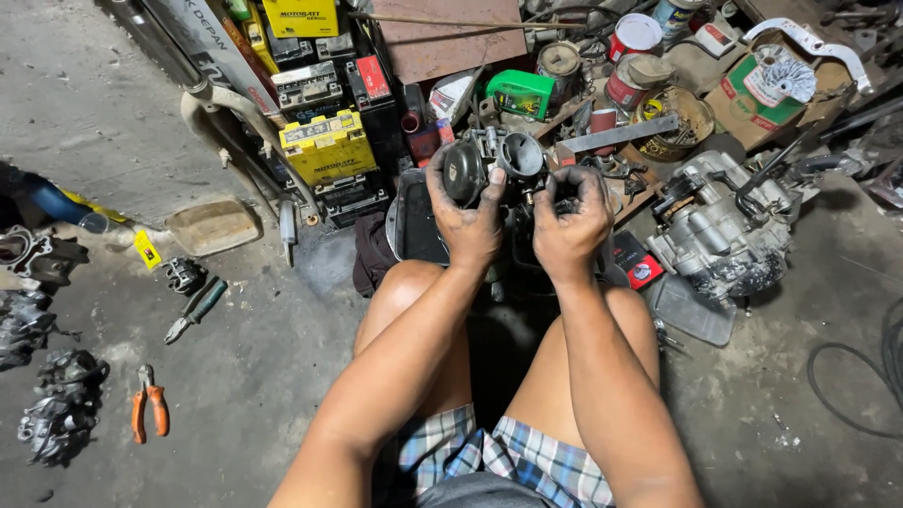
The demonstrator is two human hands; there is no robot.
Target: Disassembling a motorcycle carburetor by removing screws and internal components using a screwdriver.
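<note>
A dark metal carburetor (pixel 503 155) with a round open throat is held up in front of my knees. My left hand (pixel 467 212) grips its left side, fingers wrapped over the round cap. My right hand (pixel 571 218), greasy and curled, closes on a small dark part at the carburetor's right side; what that part is stays hidden by the fingers. Both hands are above a dark tray (pixel 414 226) on the floor.
Yellow and black batteries (pixel 326 146) are stacked at the back left. A grey engine block (pixel 724 230) sits to the right, cans (pixel 635 38) and a green container (pixel 520 92) behind. Orange pliers (pixel 149 404), green-handled pliers (pixel 196 310) and engine parts (pixel 58 404) lie on the left floor.
</note>
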